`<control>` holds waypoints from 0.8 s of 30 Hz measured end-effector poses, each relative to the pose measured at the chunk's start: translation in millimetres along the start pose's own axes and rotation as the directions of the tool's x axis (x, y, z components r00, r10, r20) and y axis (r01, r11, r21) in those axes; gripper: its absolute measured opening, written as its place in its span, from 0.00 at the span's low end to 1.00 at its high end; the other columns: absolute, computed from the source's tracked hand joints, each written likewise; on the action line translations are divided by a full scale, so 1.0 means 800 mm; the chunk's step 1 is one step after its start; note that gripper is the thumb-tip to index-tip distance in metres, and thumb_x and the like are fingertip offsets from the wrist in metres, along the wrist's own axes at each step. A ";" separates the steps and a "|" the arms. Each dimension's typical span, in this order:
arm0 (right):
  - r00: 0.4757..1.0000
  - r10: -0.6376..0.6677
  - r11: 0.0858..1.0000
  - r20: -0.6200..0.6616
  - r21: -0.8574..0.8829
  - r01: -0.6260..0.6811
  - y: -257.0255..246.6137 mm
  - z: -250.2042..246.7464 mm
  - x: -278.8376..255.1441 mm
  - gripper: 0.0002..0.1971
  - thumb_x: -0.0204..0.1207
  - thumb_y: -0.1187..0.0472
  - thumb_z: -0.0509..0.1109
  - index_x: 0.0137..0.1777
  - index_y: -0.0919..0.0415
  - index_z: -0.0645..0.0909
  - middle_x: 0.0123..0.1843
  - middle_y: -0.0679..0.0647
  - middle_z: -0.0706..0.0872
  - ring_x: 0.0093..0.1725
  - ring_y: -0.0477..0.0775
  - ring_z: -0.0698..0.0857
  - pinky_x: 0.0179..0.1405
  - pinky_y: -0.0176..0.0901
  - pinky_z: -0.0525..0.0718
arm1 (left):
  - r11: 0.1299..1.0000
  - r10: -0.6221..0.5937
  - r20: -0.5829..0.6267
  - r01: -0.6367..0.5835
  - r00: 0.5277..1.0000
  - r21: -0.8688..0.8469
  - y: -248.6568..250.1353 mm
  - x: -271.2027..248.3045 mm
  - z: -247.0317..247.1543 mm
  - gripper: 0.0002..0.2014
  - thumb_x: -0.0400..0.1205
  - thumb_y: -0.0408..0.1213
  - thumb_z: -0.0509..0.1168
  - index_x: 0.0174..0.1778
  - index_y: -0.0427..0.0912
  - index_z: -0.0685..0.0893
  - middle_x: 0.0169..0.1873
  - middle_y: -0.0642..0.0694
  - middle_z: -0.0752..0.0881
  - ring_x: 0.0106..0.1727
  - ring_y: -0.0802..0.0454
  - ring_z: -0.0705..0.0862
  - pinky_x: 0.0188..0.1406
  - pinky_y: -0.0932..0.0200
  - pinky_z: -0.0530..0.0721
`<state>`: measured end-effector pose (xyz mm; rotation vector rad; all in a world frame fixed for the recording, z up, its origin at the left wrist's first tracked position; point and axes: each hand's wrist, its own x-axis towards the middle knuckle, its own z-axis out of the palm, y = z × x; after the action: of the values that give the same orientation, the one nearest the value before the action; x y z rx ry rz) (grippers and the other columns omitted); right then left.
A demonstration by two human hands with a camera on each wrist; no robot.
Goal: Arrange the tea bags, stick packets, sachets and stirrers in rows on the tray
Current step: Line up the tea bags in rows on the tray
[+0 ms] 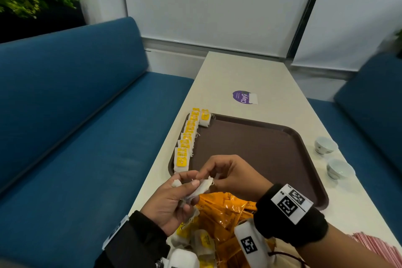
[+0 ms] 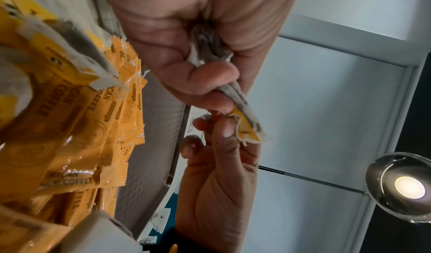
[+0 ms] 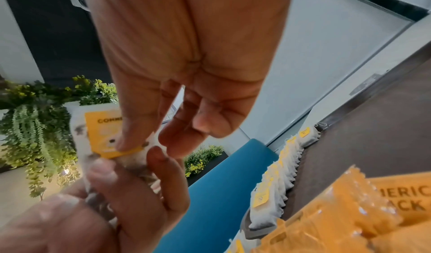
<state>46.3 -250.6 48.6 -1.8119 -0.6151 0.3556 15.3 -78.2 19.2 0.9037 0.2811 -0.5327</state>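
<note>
Over the near edge of the dark brown plastic tray (image 1: 256,148), head view: left hand (image 1: 171,200) curled round a small bunch of white paper tea bags (image 1: 199,189), right hand (image 1: 228,174) pinching the end of one of them, probably to peel a single bag off for placing. Along the tray's left rim, a row of white tea bags with yellow tags (image 1: 188,137), overlapped like shingles, with one more bag begun beside its far end; likely the start of a second row. Below the hands, a heap of glossy orange coffee stick packets (image 1: 224,209) waiting on the cream table (image 1: 250,72); pink stirrers (image 1: 374,246) at the right edge, two white cups (image 1: 335,159) off the tray.

From the left wrist: fingers (image 2: 205,83) clenched on the folded bags, right fingertips (image 2: 224,128) nipping a yellow tag (image 2: 246,128).

From the right wrist: thumb and forefinger closed on the yellow tag (image 3: 104,128), remaining fingers loose; laid row visible beyond.
</note>
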 end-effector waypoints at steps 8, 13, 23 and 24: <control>0.978 0.047 0.989 -0.203 0.150 -0.017 0.008 -0.015 0.023 0.09 0.70 0.75 0.74 0.37 0.60 0.83 0.36 0.51 0.85 0.31 0.42 0.81 0.29 0.31 0.78 | 0.999 -0.010 -0.071 0.007 0.997 -0.040 0.010 0.016 -0.002 0.18 0.67 0.33 0.68 0.54 0.39 0.80 0.35 0.42 0.84 0.23 0.54 0.82 0.11 0.70 0.73; 0.862 0.230 0.971 -0.452 0.170 -0.170 0.027 -0.061 0.072 0.06 0.75 0.68 0.72 0.39 0.59 0.79 0.31 0.53 0.84 0.27 0.43 0.80 0.18 0.32 0.71 | 1.000 -0.020 -0.123 0.023 0.992 0.019 0.014 0.031 -0.011 0.24 0.67 0.38 0.71 0.60 0.39 0.80 0.37 0.45 0.80 0.21 0.58 0.75 0.12 0.69 0.70; 0.740 0.412 0.837 -0.532 -0.101 -0.538 0.117 -0.131 0.214 0.14 0.78 0.67 0.68 0.35 0.56 0.69 0.33 0.53 0.81 0.21 0.45 0.84 0.16 0.32 0.74 | 1.000 -0.014 -0.095 0.012 0.995 -0.027 0.036 0.057 -0.024 0.13 0.82 0.30 0.53 0.55 0.38 0.82 0.40 0.43 0.76 0.27 0.53 0.72 0.21 0.62 0.71; 0.730 0.447 0.812 -0.517 -0.108 -0.573 0.124 -0.131 0.224 0.14 0.78 0.67 0.69 0.34 0.56 0.71 0.34 0.55 0.83 0.25 0.47 0.86 0.22 0.36 0.80 | 1.000 -0.007 -0.093 0.004 0.996 -0.026 0.039 0.058 -0.026 0.15 0.82 0.29 0.51 0.54 0.38 0.82 0.42 0.42 0.75 0.30 0.52 0.72 0.24 0.60 0.70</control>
<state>271.2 -253.2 -0.8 -2.2152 0.2198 0.1869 71.0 -61.0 6.7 0.9041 0.3741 -0.4916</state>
